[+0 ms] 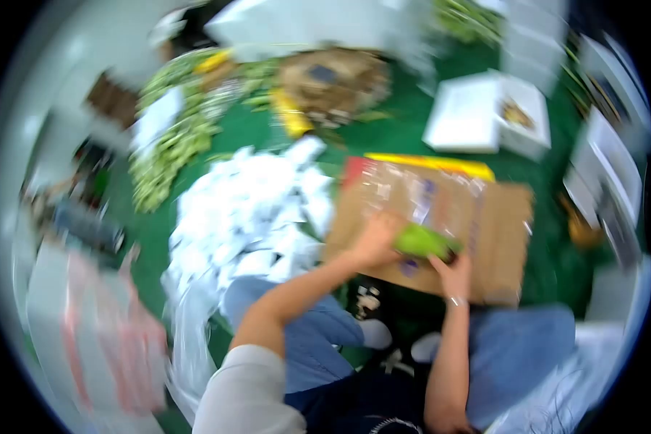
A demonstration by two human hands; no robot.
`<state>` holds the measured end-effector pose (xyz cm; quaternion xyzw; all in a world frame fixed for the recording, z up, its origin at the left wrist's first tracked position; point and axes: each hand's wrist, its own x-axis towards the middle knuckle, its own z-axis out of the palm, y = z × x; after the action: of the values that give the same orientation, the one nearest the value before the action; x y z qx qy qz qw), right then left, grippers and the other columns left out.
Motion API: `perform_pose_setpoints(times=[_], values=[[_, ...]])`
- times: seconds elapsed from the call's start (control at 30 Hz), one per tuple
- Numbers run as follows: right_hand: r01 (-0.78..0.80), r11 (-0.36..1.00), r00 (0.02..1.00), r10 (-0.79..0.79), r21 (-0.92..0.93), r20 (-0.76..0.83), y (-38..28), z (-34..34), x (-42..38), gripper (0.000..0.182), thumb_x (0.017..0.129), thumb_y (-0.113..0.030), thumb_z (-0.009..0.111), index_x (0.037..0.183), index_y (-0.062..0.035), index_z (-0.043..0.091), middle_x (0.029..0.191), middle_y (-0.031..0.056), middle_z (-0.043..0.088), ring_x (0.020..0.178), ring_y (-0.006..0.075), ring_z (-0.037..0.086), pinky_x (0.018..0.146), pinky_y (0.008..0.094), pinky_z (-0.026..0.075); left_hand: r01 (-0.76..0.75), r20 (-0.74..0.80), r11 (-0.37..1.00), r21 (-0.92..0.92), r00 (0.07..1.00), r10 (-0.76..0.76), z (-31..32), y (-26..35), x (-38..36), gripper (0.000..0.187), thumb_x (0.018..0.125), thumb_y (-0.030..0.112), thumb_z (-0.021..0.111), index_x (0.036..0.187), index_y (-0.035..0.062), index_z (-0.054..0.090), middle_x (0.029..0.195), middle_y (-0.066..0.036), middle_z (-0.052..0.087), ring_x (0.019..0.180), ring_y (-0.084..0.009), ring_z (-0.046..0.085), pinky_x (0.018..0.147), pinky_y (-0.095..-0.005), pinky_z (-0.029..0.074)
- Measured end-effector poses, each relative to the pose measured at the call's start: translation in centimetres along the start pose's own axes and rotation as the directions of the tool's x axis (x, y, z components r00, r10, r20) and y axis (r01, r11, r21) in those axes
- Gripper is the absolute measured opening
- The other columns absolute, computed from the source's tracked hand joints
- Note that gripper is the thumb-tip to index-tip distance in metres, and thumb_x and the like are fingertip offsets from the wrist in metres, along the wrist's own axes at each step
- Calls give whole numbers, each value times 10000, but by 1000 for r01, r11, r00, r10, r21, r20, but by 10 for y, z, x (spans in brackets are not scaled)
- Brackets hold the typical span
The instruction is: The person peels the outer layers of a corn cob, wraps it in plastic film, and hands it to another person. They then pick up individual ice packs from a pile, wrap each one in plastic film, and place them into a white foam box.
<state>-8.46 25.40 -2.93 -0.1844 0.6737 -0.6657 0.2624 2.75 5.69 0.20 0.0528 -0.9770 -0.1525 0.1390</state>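
A smooth, bright green, elongated thing point(421, 240) with a dark right end lies between my hands, just above a flattened cardboard piece point(505, 239). Blur hides its exact kind. At its left end, my left hand point(378, 240) has its fingers closed on it. My right hand point(454, 275) grips the dark end from below, thumb and fingers around it. Clear plastic film point(441, 197) seems to lie on the cardboard, beyond the green thing.
Left of the cardboard is a heap of white pieces point(249, 210). Green stalks or leaves point(159, 170) are piled farther left. A brown sack point(333, 83) and an open white box point(463, 112) stand beyond. A plastic bag point(98, 333) lies at lower left, on the green floor point(405, 130).
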Motion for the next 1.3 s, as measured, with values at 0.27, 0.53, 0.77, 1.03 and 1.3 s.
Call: perform_pose_setpoints(times=[0.27, 0.53, 0.77, 1.03, 1.3], values=[[379, 831, 925, -336, -408, 175, -64, 22, -72, 580, 588, 28, 741, 1133, -13, 545, 1047, 166, 546, 1019, 352, 524, 903, 405, 419, 4, 58, 990, 139, 998, -12, -37, 25, -45, 843, 486, 347, 841, 1212, 84, 503, 1124, -157, 504, 1110, -360, 437, 948, -486, 349], [505, 790, 847, -376, -347, 377, -181, 9, -156, 491, 575, -48, 776, 1024, -1, 585, 922, 106, 527, 849, 244, 548, 743, 321, 451, 50, -5, 819, -571, 998, -65, -81, 123, -116, 875, 548, 313, 845, 1292, 62, 461, 1210, -175, 464, 1167, -363, 426, 1018, -436, 341], [605, 757, 714, -378, -247, 589, -298, 22, -137, 501, 716, -82, 737, 1170, 3, 542, 991, 96, 583, 815, 186, 549, 741, 295, 458, 100, 18, 317, -943, 968, -251, -137, 179, -90, 899, 662, 183, 826, 1390, 23, 325, 1230, -108, 530, 1131, -180, 504, 977, -336, 416], [782, 612, 570, -623, -120, 535, -317, 19, -115, 377, 753, -45, 703, 1098, 16, 566, 1048, 106, 609, 964, 190, 604, 840, 290, 471, 64, -32, 510, -858, 984, -177, -204, 148, -52, 867, 632, 31, 813, 1364, 13, 349, 1267, -108, 537, 1154, -218, 543, 987, -372, 443], [748, 656, 634, -661, -101, 402, -294, 0, -99, 268, 777, -119, 721, 977, 7, 595, 948, 124, 598, 821, 240, 612, 727, 330, 496, 169, 51, 569, -805, 975, -218, -196, 149, -24, 600, 650, -38, 779, 1194, -7, 528, 1126, -91, 630, 1047, -183, 607, 909, -341, 494]])
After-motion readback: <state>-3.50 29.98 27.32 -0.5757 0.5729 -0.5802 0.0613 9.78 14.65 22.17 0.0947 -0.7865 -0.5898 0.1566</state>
